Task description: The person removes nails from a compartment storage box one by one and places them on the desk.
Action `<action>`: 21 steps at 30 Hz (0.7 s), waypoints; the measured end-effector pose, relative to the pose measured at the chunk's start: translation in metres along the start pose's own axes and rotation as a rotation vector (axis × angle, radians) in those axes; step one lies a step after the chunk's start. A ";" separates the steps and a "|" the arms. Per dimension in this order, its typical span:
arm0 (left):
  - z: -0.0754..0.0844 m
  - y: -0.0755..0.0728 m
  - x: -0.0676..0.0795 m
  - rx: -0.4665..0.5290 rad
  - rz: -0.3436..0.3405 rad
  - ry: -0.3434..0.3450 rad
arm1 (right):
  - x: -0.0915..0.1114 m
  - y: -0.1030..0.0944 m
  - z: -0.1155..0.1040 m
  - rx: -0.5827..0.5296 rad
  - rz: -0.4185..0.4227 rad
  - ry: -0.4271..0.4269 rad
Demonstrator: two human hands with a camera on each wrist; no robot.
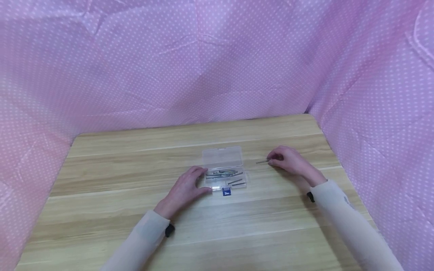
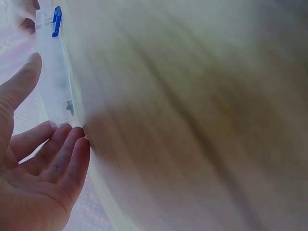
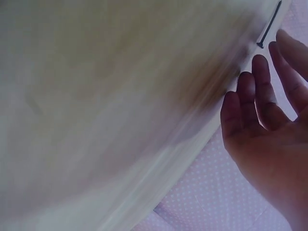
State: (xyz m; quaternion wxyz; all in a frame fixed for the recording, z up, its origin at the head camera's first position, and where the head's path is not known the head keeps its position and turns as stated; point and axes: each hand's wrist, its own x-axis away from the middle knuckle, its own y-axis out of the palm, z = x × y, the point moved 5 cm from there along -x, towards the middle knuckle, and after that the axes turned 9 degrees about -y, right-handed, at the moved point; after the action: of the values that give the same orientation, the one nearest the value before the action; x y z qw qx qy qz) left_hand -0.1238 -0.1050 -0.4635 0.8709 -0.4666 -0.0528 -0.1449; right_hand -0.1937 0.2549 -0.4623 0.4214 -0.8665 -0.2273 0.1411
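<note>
A clear plastic box (image 1: 207, 183) stands on the table with its lid (image 1: 222, 157) folded back. Several long metal nails (image 1: 225, 173) lie in its rear part, and two more nails (image 1: 237, 182) lie at the front right. My left hand (image 1: 184, 187) holds the box at its left end, fingers at the far corner and thumb at the near one. To the right of the box, a single nail (image 3: 270, 24) lies by the fingertips of my right hand (image 3: 264, 120). In the right wrist view its head shows apart from the thumb and index finger, which are loosely bent.
A blue tab (image 1: 226, 191) with a white mark sits at the box's front edge. The wooden table (image 1: 135, 165) reaches back to a pink dotted cloth (image 1: 152, 75), which hangs behind it and along both sides.
</note>
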 end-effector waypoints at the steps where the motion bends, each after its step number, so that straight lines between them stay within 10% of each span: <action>1: 0.000 0.000 0.000 0.002 0.001 0.000 | 0.001 -0.001 -0.001 0.001 0.010 -0.003; 21: 0.003 0.001 0.001 0.005 0.013 -0.006 | 0.010 0.006 -0.057 0.001 0.268 -0.218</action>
State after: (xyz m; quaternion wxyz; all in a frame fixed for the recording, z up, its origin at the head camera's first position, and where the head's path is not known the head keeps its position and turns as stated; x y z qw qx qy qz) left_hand -0.1227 -0.1022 -0.4626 0.8728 -0.4653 -0.0527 -0.1375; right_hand -0.1587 0.2187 -0.4336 0.3720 -0.8684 -0.1542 0.2892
